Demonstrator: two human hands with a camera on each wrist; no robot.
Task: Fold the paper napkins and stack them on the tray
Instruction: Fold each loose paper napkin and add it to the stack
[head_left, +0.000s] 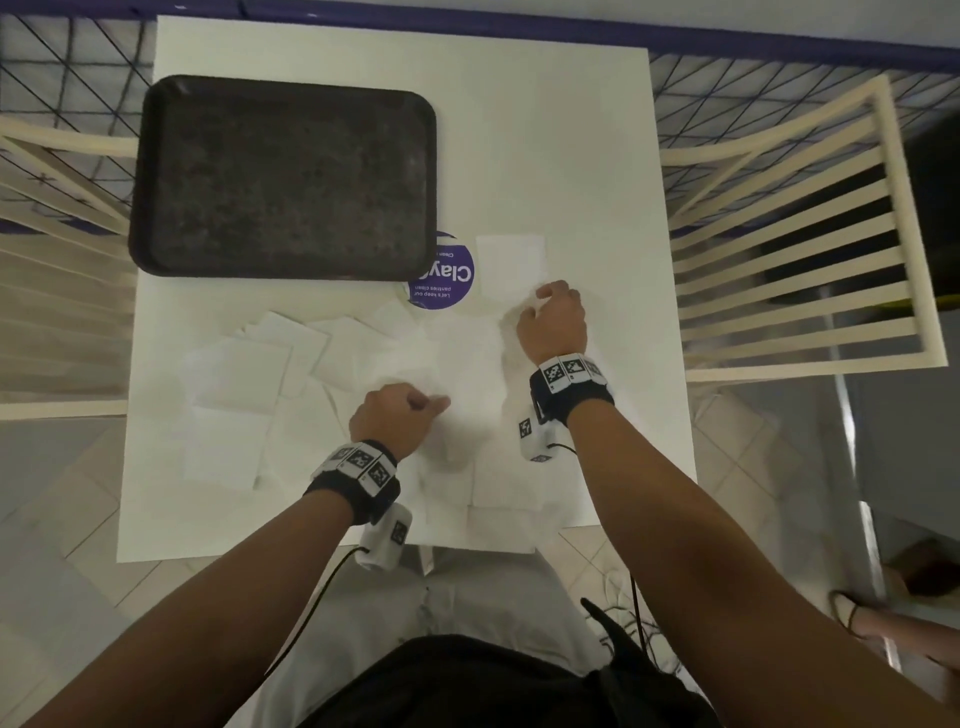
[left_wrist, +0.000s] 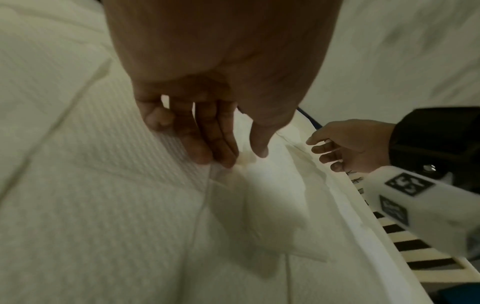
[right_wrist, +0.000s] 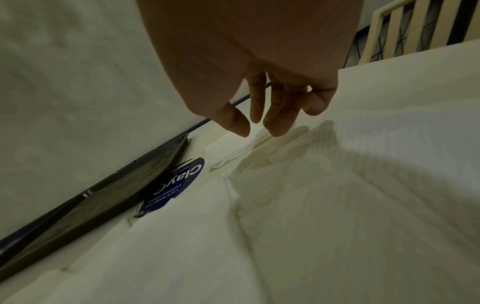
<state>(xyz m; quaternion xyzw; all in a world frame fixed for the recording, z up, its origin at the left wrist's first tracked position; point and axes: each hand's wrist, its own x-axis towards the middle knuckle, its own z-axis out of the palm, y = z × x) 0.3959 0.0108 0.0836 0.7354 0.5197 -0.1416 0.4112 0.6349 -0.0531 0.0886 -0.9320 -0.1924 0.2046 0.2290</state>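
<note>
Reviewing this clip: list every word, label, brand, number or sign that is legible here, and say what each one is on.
"Clay": large white letters on the round purple sticker on the table, upside down in the head view, cut off by the tray.
"Let's keep our pantries clean": small line on the same sticker, only just readable.
Another small line by the tray edge: too blurred.
Wristband squares: coded patterns, no words.

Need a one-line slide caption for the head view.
Both hands, left hand and right hand, work an unfolded napkin among scattered napkins; dark tray holds none.
</note>
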